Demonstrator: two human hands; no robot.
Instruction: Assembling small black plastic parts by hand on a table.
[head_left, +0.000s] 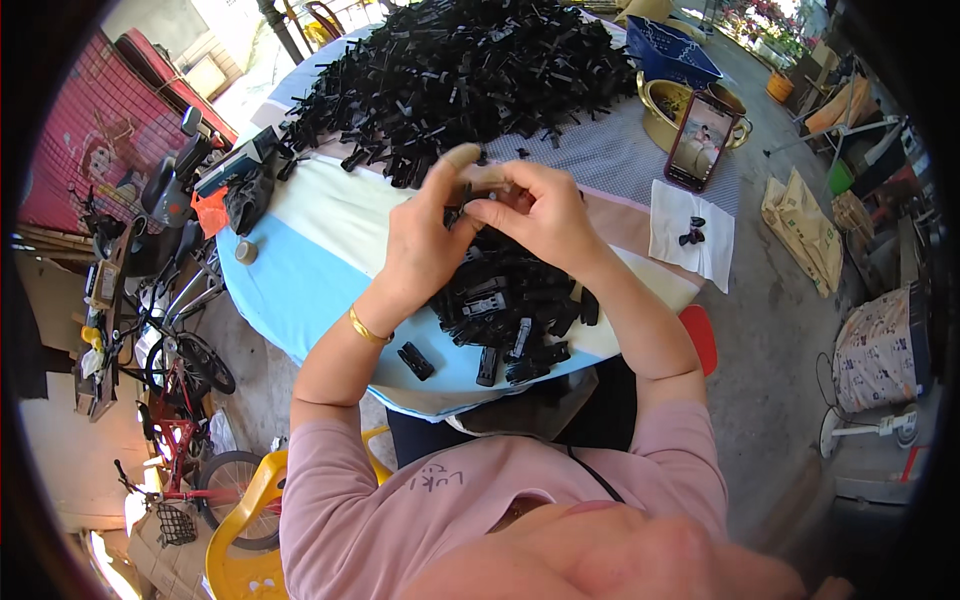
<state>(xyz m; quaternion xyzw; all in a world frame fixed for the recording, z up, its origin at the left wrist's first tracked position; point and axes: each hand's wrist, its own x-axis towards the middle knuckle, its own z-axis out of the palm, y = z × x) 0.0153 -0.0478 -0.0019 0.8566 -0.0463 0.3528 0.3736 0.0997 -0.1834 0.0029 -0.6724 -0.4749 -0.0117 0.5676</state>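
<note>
Over the middle of the table, my left hand and my right hand meet with fingers bent and pinching. Between the fingertips is a small black plastic piece, mostly hidden by the fingers. Right below my hands lies a small heap of black plastic clip-like parts, a few showing grey faces. One loose black part sits apart from it, near the table's front edge. Beyond my hands a large pile of narrower black plastic parts covers the far side.
A striped cloth covers the table. To the right are a phone, a gold-coloured pot, a blue basket and a white tissue holding dark bits. A small round cap lies left. A yellow chair stands lower left.
</note>
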